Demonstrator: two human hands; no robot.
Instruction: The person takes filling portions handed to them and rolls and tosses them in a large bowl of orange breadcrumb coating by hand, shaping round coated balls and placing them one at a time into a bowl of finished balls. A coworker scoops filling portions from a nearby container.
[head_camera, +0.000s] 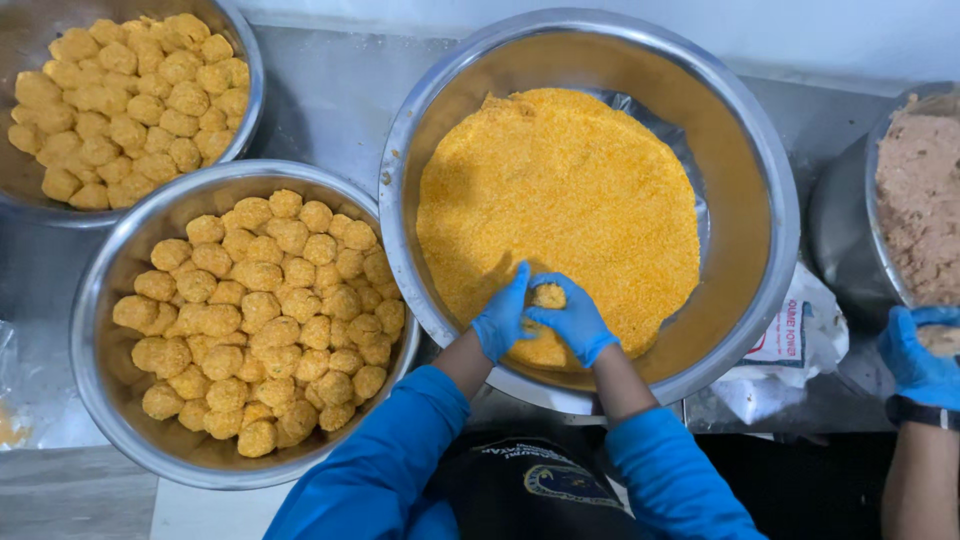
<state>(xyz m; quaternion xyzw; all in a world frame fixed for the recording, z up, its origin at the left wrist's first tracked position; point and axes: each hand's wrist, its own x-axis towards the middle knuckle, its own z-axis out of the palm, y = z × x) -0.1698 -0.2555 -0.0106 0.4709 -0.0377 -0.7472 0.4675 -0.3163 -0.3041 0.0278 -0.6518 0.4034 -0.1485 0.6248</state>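
The left hand (500, 318) and right hand (572, 320) close their fingers around one ball (548, 295) over the crumb bowl (770, 200). Two bowls (110, 270) already hold many coated balls (260, 320). Pink mix (920, 200) is still left.

Your cupped gloves hide most of the crumbed ball (547, 295), so you see only its top. The far-left bowl (245, 60) and the right-hand bowl of pinkish-brown mix (872, 215) are cut off by the frame, as is a co-worker's gloved hand (915, 365).
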